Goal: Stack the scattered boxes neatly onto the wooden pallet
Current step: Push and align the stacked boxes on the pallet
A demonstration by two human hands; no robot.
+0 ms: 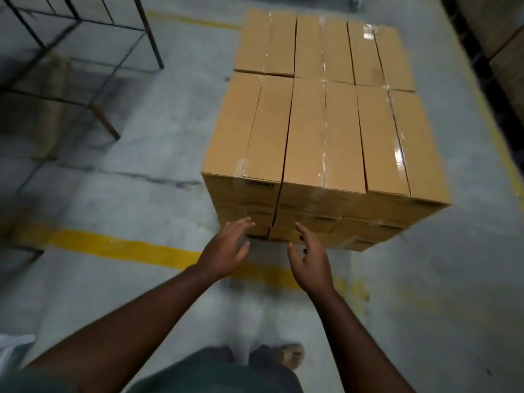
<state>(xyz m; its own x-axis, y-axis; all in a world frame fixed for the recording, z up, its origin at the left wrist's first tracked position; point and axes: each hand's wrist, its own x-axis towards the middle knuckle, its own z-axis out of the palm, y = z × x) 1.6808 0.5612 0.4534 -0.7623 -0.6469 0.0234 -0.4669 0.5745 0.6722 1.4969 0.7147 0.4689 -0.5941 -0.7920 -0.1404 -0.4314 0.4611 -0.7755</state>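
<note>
Head view: stacked boxes [320,131] stand on the floor [136,194]; the pallet appears hidden. Left hand [226,251] and right hand [310,259], fingers spread, empty, reach toward the stack's lower near face.

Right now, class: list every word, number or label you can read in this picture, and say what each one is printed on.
No text can be read.
Dark printed marks on the front faces of the stacked boxes, such as the mark near the top left edge: too blurred to read.
Yellow floor line: plain paint, no lettering.
</note>
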